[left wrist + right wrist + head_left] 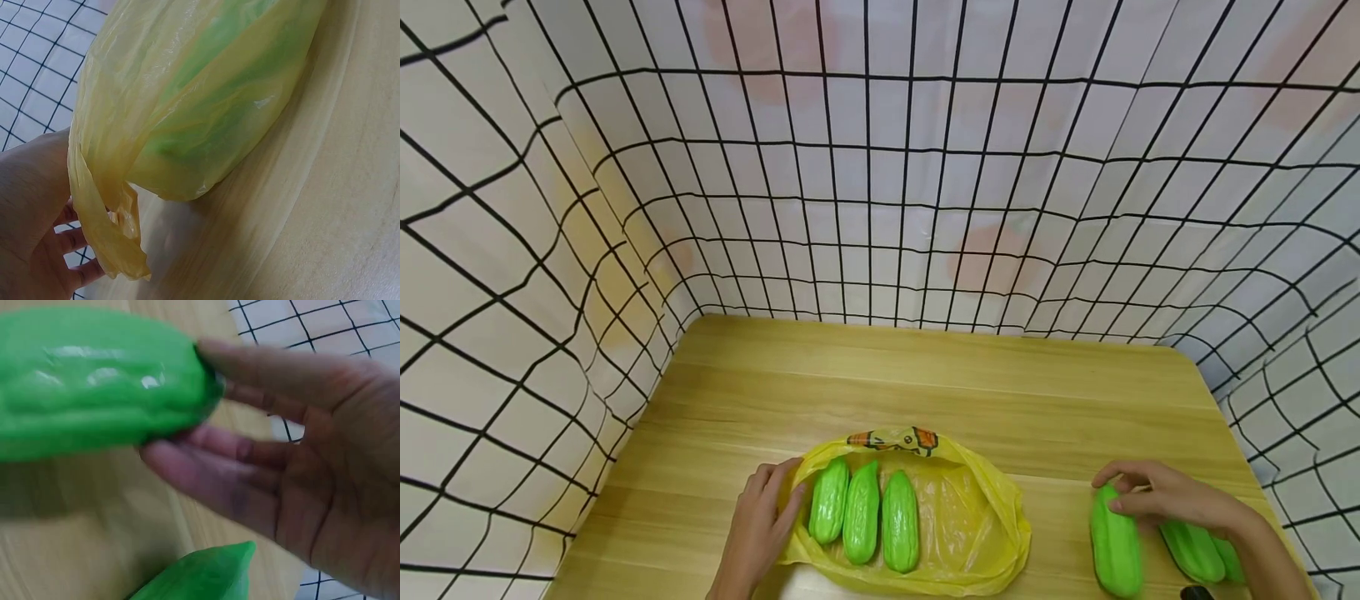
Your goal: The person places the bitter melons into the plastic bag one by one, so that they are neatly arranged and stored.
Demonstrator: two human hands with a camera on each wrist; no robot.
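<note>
A yellow plastic bag lies on the table with its mouth spread, and three glossy green bitter melons sit side by side in its left part. My left hand holds the bag's left edge; in the left wrist view a twisted bag handle hangs in front of the fingers. Off to the right of the bag, my right hand grips another bitter melon by its end, between thumb and fingers. Its far end is cut off in the right wrist view.
More green bitter melons lie beneath and beside the right forearm. A small black object shows at the bottom edge. The wooden table is bordered by white walls with black grid lines.
</note>
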